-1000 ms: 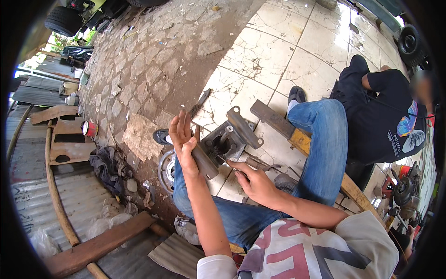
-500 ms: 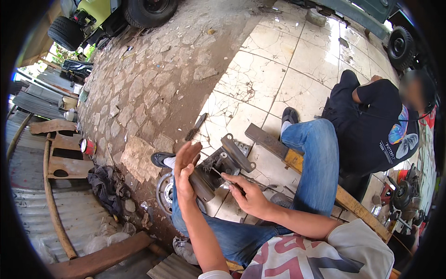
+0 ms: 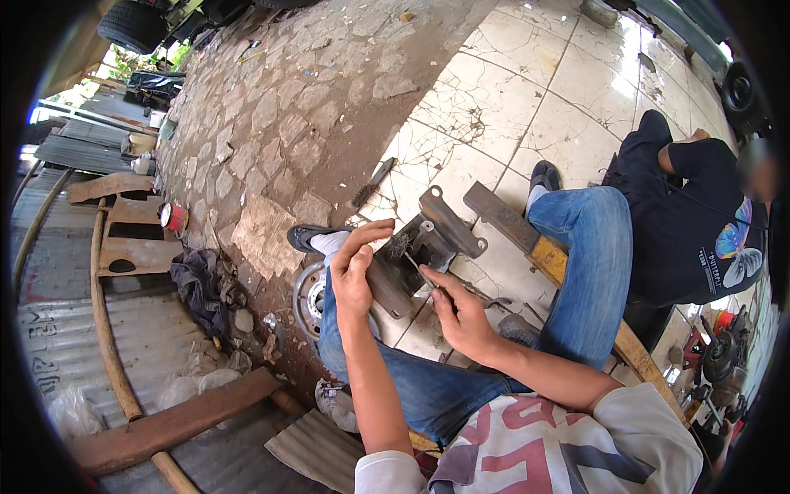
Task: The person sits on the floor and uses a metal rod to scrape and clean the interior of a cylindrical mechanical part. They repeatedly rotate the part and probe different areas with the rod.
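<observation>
A heavy dark metal bracket [image 3: 393,284] sits between my knees, with a flat lug plate [image 3: 453,221] with holed ends on its far right side. My left hand [image 3: 355,276] is at the bracket's left side, fingers stretched out and slanting over its far edge; nothing shows in its grasp. My right hand [image 3: 462,314] is closed on a thin metal rod [image 3: 412,260]. The rod's tip reaches into the bracket's hollow, at a dark bristly clump [image 3: 400,246]. Whether the clump is fixed to the rod I cannot tell.
A wire brush [image 3: 374,183] lies on the floor beyond the bracket. A yellow-and-rust steel beam [image 3: 553,257] runs by my right leg. A round metal disc [image 3: 309,298] lies by my left leg. At the right sits another person [image 3: 699,214] in dark clothes.
The whole view has shifted, so the scene sits further right and higher. My left fingers lean more to the right over the bracket. The right hand still holds the rod in the hollow.
</observation>
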### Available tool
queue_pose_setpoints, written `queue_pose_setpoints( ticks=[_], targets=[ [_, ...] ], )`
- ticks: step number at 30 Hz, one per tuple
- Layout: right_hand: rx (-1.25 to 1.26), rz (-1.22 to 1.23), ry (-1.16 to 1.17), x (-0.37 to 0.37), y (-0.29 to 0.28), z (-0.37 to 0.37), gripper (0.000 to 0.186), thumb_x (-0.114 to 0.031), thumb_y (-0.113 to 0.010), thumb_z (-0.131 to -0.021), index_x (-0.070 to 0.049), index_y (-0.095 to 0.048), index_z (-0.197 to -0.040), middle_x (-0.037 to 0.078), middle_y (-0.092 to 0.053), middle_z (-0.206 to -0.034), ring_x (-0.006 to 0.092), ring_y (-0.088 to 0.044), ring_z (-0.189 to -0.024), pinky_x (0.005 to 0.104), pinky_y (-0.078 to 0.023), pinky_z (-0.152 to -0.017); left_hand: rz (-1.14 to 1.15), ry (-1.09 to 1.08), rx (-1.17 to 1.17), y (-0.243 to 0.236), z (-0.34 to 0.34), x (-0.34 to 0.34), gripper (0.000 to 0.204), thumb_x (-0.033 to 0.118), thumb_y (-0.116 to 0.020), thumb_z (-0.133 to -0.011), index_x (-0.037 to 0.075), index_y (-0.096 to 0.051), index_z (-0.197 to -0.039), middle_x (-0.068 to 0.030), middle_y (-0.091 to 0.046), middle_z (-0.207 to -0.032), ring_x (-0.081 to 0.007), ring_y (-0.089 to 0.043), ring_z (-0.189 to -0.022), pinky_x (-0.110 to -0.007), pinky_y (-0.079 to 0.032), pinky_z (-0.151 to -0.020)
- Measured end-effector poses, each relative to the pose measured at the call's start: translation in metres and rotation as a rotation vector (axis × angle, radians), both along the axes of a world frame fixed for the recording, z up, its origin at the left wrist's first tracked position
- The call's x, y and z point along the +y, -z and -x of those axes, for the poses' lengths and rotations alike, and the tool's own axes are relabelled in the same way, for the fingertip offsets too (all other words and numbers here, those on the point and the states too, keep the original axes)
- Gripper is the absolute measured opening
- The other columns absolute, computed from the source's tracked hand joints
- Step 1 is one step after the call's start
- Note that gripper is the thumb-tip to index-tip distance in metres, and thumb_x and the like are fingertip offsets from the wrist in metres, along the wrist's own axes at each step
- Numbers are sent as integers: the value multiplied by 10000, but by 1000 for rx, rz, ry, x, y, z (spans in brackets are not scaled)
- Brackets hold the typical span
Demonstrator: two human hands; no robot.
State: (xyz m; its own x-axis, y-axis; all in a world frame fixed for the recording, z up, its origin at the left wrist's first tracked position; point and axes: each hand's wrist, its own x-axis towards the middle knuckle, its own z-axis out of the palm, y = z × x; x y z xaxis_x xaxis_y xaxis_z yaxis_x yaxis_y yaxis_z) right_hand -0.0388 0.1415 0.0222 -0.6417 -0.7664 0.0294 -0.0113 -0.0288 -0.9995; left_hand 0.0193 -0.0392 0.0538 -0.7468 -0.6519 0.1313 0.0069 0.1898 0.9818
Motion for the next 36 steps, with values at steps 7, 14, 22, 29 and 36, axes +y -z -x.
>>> queue_pose_setpoints(
  ticks=[7,14,22,29,36],
  targets=[
    [-51,-19,-4,-2,-1,1,366,-11,-465,-997,-18,-500,-1361,174,-608,-1283,188,-633,-1065,271,-476,-895,14,19,-9,1,-1,-7,367,179,-468,-884,-61,-711,-1018,-190,-680,-1139,-279,-616,-1086,-388,-427,-1005],
    [-350,27,-77,2,8,-3,369,-87,-437,-1035,-76,-485,-1401,15,-578,-879,49,-471,-661,221,-453,-630,-28,21,14,1,-2,-6,371,261,-505,-970,-43,-711,-1022,-186,-650,-1193,-259,-621,-1092,-352,-494,-931],
    [-594,85,-84,2,5,-5,371,-156,-398,-1060,-107,-453,-1424,-65,-391,-711,18,-336,-567,187,-328,-519,-6,69,37,8,-3,-10,394,315,-541,-987,-44,-700,-1020,-217,-602,-1259,-299,-620,-1125,-390,-493,-961],
    [-766,85,-103,0,-2,-5,367,-177,-390,-1064,-111,-445,-1421,-80,-325,-653,19,-301,-542,192,-288,-482,-67,93,80,11,-5,-16,421,328,-539,-998,-72,-670,-990,-248,-551,-1306,-382,-597,-1171,-451,-492,-970],
    [-817,85,-115,1,-10,-6,383,-209,-408,-1067,-101,-412,-1435,-64,-302,-647,36,-270,-530,208,-264,-466,-83,124,65,9,-6,-21,411,354,-561,-986,-52,-626,-971,-252,-508,-1356,-398,-574,-1200,-485,-454,-1012]
  ],
)
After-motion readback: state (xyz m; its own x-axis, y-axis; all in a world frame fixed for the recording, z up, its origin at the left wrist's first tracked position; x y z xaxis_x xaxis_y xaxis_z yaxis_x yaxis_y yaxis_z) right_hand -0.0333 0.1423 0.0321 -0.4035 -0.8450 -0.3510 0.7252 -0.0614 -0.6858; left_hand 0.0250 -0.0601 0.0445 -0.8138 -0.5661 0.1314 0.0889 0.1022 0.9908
